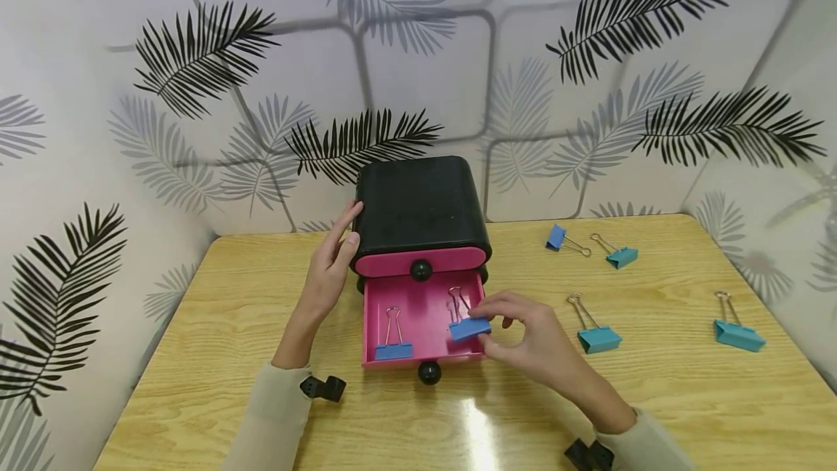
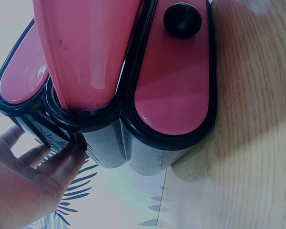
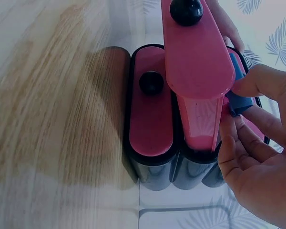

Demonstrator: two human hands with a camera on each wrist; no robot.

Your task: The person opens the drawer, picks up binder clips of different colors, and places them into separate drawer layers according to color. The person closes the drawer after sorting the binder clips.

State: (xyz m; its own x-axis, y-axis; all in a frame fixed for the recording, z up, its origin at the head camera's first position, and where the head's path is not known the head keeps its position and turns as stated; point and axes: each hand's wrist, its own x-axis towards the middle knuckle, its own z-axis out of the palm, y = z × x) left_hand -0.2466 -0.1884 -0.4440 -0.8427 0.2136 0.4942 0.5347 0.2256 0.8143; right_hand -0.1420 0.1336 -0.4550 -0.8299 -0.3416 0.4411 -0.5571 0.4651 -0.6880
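A black cabinet (image 1: 418,202) with pink drawers stands at the back of the table, its middle drawer (image 1: 418,322) pulled out. Inside that drawer, at the left, lies a blue binder clip (image 1: 394,351). My right hand (image 1: 539,340) pinches a second blue binder clip (image 1: 468,328) between thumb and fingers at the drawer's right side; in the right wrist view this blue clip (image 3: 238,90) shows beside the drawer wall. Against the cabinet's left side rests my left hand (image 1: 327,271), fingers extended; the left wrist view shows its fingertips touching the black casing.
Right of the cabinet lie a blue binder clip (image 1: 556,238) and three teal ones: one at the back (image 1: 622,258), one nearer the front (image 1: 599,339), one far right (image 1: 739,336). A patterned wall (image 1: 418,78) rises behind the wooden table (image 1: 229,325).
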